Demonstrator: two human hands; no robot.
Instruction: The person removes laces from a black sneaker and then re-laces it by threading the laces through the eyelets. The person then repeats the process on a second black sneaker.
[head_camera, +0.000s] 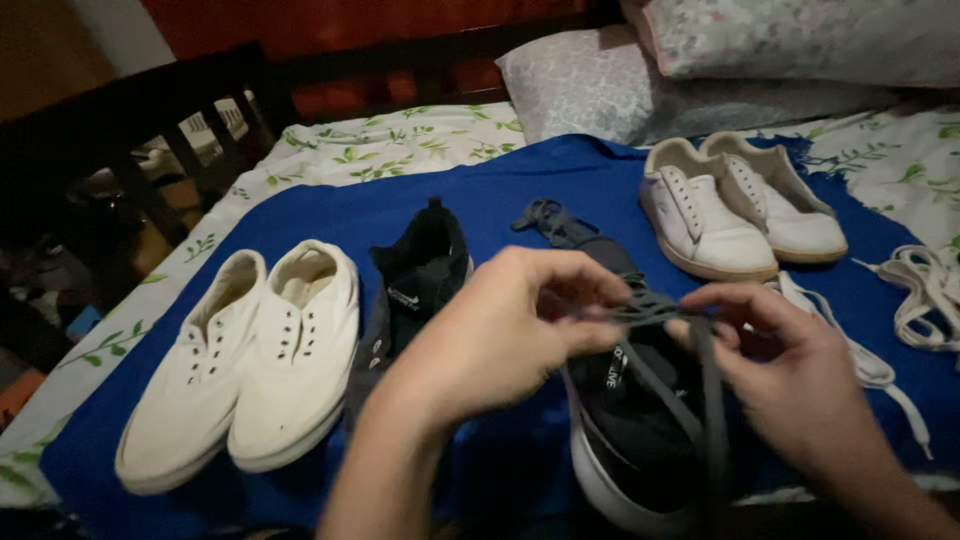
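Note:
My left hand and my right hand meet over a black sneaker with a white sole near the bed's front edge. Both pinch its dark grey shoelace, which runs taut between the fingers and hangs down over the shoe. The lace's far end trails away on the blue cloth. A second black sneaker lies just left of my left hand, without a visible lace.
A blue cloth covers a leaf-patterned bedsheet. One pair of unlaced white slip-on shoes sits at left, another white pair at the back right. Loose white laces lie at right. Pillows and a dark headboard stand behind.

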